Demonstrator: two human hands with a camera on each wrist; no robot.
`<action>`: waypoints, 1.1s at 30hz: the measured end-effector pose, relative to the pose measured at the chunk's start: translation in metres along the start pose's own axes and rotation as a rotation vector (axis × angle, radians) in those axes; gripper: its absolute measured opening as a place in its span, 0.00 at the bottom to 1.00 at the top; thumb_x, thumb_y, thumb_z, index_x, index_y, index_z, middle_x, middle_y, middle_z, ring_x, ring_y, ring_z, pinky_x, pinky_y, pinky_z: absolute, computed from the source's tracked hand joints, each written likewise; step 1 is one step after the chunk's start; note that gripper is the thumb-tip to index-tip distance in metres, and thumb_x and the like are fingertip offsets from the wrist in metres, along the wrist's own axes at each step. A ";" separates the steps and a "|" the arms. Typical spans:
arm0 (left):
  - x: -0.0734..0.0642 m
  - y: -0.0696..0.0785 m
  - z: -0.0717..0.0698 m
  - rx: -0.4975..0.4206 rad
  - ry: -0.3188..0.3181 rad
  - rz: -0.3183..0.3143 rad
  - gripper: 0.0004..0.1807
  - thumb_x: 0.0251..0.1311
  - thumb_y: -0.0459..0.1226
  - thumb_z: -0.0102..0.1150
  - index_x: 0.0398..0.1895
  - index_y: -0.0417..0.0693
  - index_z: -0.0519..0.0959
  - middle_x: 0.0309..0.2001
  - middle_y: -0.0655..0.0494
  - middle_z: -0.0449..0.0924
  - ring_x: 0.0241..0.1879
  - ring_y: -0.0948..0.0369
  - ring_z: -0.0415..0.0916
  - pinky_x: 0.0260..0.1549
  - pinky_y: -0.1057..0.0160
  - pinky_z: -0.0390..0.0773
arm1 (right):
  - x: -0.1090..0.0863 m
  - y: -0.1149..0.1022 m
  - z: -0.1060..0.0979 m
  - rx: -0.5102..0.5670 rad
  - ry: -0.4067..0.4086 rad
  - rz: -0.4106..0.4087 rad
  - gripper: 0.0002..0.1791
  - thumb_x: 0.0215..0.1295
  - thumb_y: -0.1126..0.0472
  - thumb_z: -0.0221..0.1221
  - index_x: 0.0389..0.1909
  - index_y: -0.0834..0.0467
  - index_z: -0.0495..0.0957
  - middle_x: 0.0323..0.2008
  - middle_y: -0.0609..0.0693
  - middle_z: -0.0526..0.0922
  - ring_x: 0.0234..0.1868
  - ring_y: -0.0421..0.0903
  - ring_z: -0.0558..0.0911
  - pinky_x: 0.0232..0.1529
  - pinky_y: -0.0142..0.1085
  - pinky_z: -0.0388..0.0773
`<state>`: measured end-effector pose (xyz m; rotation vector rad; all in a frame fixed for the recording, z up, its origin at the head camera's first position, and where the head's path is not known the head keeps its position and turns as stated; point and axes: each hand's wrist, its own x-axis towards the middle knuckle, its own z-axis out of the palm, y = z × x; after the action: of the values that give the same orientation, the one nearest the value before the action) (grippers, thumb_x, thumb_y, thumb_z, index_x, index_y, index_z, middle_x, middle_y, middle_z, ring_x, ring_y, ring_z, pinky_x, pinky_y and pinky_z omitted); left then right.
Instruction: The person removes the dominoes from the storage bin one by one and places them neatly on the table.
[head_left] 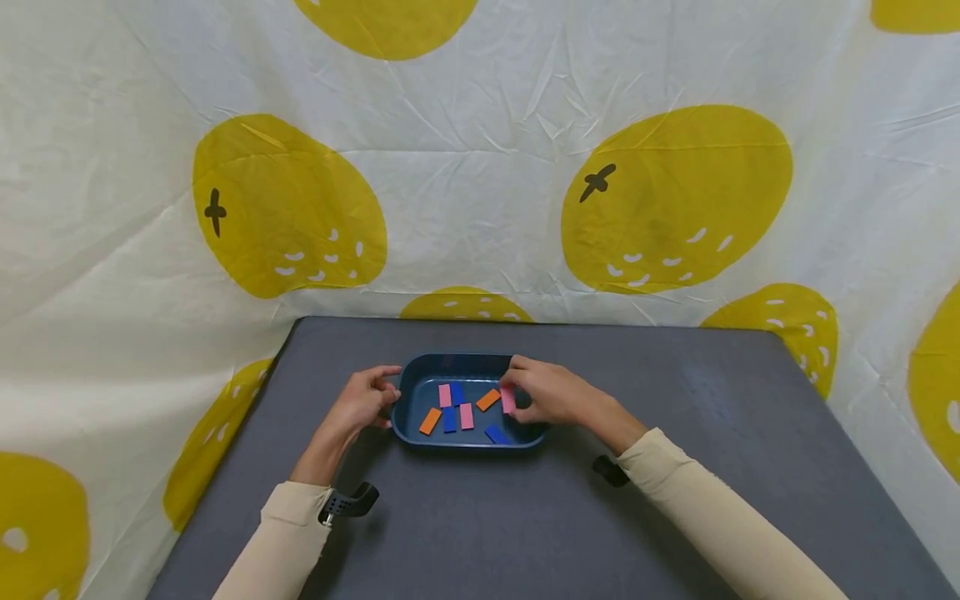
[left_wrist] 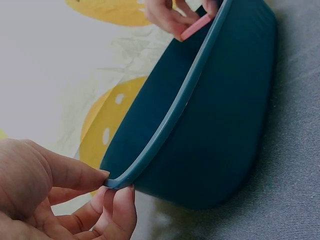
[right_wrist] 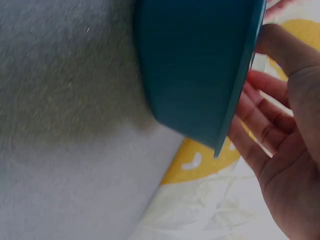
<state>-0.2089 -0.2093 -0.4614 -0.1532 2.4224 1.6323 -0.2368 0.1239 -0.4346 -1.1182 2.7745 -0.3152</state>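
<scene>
A dark blue rectangular tray point(head_left: 467, 447) with rounded corners stands on the table. My left hand point(head_left: 358, 404) pinches its left rim between thumb and fingers, as the left wrist view shows up close. Over the tray's right end, my right hand point(head_left: 551, 393) holds a thin pink block point(head_left: 507, 400) between thumb and fingers. That pink block point(left_wrist: 196, 27) shows edge-on in the left wrist view; the tray wall hides it in the right wrist view. On the tray floor lie pink blocks point(head_left: 467, 416), blue blocks point(head_left: 449, 419) and orange blocks point(head_left: 431, 421), spread flat.
The grey table point(head_left: 480, 533) reaches back to a white cloth point(head_left: 472, 217) printed with yellow fruit shapes, which hangs behind and along the sides. Dark bands point(head_left: 352, 502) circle both wrists below the cream sleeves.
</scene>
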 end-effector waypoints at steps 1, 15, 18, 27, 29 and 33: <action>0.000 0.000 0.000 0.001 0.001 0.001 0.26 0.71 0.28 0.54 0.71 0.42 0.70 0.43 0.43 0.71 0.35 0.54 0.76 0.23 0.58 0.84 | -0.002 0.002 -0.001 0.016 0.005 -0.007 0.22 0.62 0.50 0.69 0.55 0.53 0.82 0.47 0.47 0.77 0.44 0.43 0.79 0.47 0.35 0.82; -0.001 0.002 0.000 -0.008 0.008 -0.011 0.26 0.70 0.28 0.55 0.71 0.42 0.70 0.43 0.43 0.72 0.35 0.54 0.76 0.23 0.58 0.83 | -0.024 0.029 -0.010 0.135 0.051 -0.073 0.19 0.61 0.50 0.68 0.53 0.49 0.82 0.47 0.40 0.76 0.47 0.41 0.79 0.42 0.32 0.80; 0.000 0.002 0.000 -0.010 0.006 -0.014 0.26 0.70 0.28 0.54 0.71 0.42 0.70 0.43 0.43 0.72 0.34 0.54 0.77 0.22 0.58 0.83 | -0.028 0.031 -0.013 0.132 0.074 -0.067 0.18 0.61 0.50 0.69 0.52 0.49 0.82 0.47 0.40 0.77 0.47 0.42 0.79 0.41 0.32 0.80; 0.003 0.001 0.000 0.016 0.011 -0.015 0.26 0.71 0.28 0.54 0.71 0.43 0.70 0.43 0.43 0.72 0.35 0.53 0.75 0.23 0.59 0.84 | -0.047 0.042 -0.019 0.101 0.121 -0.043 0.19 0.60 0.50 0.70 0.50 0.48 0.82 0.46 0.41 0.77 0.45 0.45 0.82 0.39 0.34 0.79; 0.003 0.001 0.000 0.018 0.007 -0.015 0.26 0.71 0.29 0.54 0.71 0.43 0.70 0.43 0.43 0.72 0.36 0.52 0.75 0.24 0.58 0.84 | -0.052 0.045 -0.020 0.099 0.128 -0.028 0.19 0.59 0.50 0.71 0.50 0.48 0.82 0.46 0.41 0.78 0.44 0.43 0.81 0.38 0.33 0.79; 0.003 0.001 0.000 0.022 0.003 -0.013 0.26 0.71 0.29 0.54 0.72 0.43 0.69 0.43 0.43 0.72 0.37 0.52 0.76 0.24 0.58 0.84 | -0.059 0.051 -0.019 0.098 0.136 -0.005 0.19 0.59 0.50 0.71 0.50 0.48 0.82 0.46 0.41 0.78 0.41 0.41 0.81 0.37 0.33 0.78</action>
<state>-0.2120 -0.2090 -0.4613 -0.1670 2.4356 1.6008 -0.2325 0.2041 -0.4257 -1.1196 2.8374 -0.5411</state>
